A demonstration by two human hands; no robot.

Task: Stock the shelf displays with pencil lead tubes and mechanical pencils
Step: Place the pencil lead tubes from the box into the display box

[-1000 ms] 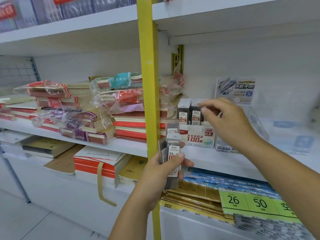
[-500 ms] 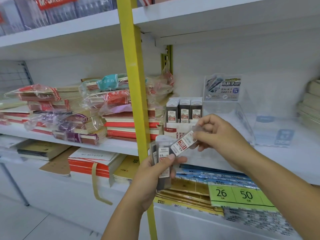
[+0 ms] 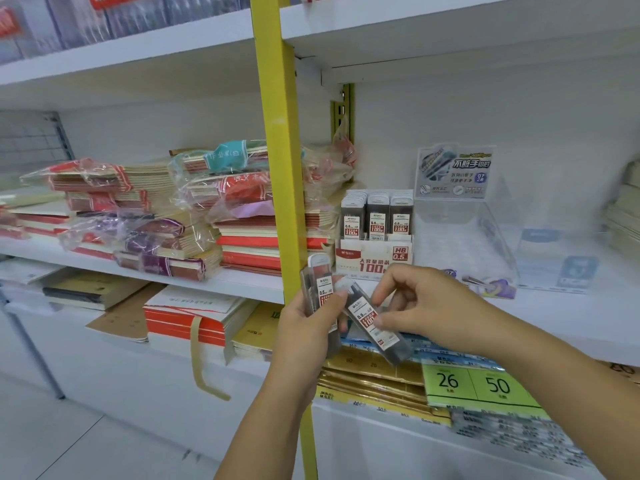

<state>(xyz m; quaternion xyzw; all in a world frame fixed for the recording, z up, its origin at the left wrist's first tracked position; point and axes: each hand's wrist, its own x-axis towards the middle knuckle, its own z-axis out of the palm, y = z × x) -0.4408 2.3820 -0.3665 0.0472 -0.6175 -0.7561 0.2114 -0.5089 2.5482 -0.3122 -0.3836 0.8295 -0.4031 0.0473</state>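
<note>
My left hand (image 3: 306, 329) grips a small stack of dark pencil lead tubes (image 3: 320, 284) with red and white labels, in front of the yellow shelf post. My right hand (image 3: 427, 308) pinches a single lead tube (image 3: 372, 322), tilted, just right of that stack and below the shelf edge. Behind the hands, a white and red display box (image 3: 375, 259) on the middle shelf holds three rows of upright lead tubes (image 3: 377, 216). A clear acrylic display bin (image 3: 464, 237) with a printed header card stands to the right of the box.
A yellow upright post (image 3: 278, 161) divides the shelving. Wrapped notebook stacks (image 3: 194, 216) fill the middle shelf to the left. More books (image 3: 188, 315) and green price tags (image 3: 474, 384) lie on the lower shelf. Another clear display stand (image 3: 557, 261) sits farther right.
My right hand came back from the display box to my left hand and took a single tube, which has since swung down and tilted the other way. The view shifted slightly.
</note>
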